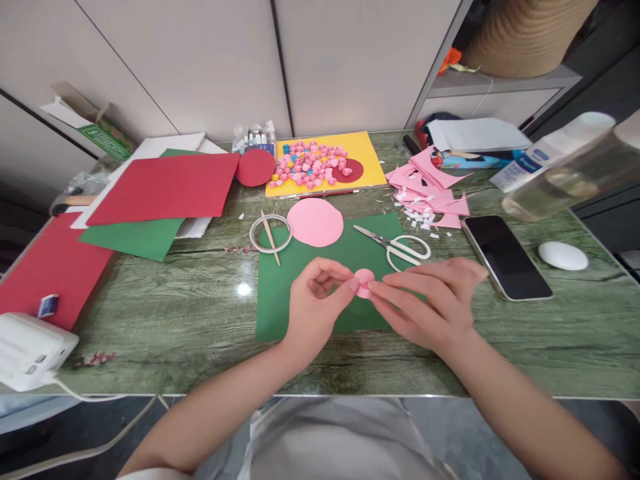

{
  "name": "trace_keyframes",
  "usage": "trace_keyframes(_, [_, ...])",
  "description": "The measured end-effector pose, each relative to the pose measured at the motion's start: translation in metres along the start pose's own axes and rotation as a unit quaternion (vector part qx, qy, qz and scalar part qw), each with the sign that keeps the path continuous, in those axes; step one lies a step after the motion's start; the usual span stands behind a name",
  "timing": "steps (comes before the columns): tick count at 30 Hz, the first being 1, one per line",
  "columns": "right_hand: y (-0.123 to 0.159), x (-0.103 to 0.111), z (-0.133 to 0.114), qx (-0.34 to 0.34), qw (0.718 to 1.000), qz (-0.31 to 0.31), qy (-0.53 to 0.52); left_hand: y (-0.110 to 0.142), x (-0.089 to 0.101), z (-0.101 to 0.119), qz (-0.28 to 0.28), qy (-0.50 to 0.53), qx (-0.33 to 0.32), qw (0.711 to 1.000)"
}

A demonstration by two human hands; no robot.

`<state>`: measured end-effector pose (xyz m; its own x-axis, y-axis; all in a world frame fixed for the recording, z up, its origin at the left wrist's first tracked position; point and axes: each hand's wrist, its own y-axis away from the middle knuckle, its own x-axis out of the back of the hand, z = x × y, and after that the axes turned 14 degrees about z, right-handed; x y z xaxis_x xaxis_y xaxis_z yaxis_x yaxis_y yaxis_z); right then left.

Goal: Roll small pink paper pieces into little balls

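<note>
Between my two hands is a small pink paper roll point(365, 283), which looks like a coiled strip or disc. My left hand point(320, 293) pinches its left side with thumb and forefinger. From the right, the fingertips of my right hand point(430, 300) press on its lower edge. Both hands hover over a green paper sheet point(280, 307). Just beyond them lie a large pink paper circle point(315, 223), a roll of tape point(254, 233) with a pointed wooden stick point(271, 239) across it, and white-handled scissors point(393, 245) with blades pointing left.
A yellow sheet point(367, 150) carries many small pink, blue and yellow paper rolls point(310, 163). Pink scraps point(430, 190) lie right of it. A phone point(505, 257), a white mouse point(563, 255) and a bottle point(555, 183) stand right; red sheets point(165, 187) and a white charger point(35, 350) left.
</note>
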<state>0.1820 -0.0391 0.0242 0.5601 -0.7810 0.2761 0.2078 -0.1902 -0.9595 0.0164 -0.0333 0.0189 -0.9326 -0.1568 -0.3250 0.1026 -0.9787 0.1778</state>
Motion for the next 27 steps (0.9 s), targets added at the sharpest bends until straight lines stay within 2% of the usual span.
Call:
trace_keyframes(4, [0.0007,-0.0002,0.0004,0.014,1.000,-0.008,0.009,0.0002,0.0004,-0.0031,0.008,-0.012,-0.025,1.000])
trace_keyframes(17, [0.0028,-0.0022,-0.0045,-0.021,0.998,-0.057,0.024,0.0034,-0.0028,-0.0037,0.024,-0.067,-0.091,0.993])
trace_keyframes(27, [0.0013,-0.0029,-0.0047,-0.025,0.998,-0.062,0.020,0.0040,-0.0033,-0.0071,0.031,-0.085,-0.100,0.991])
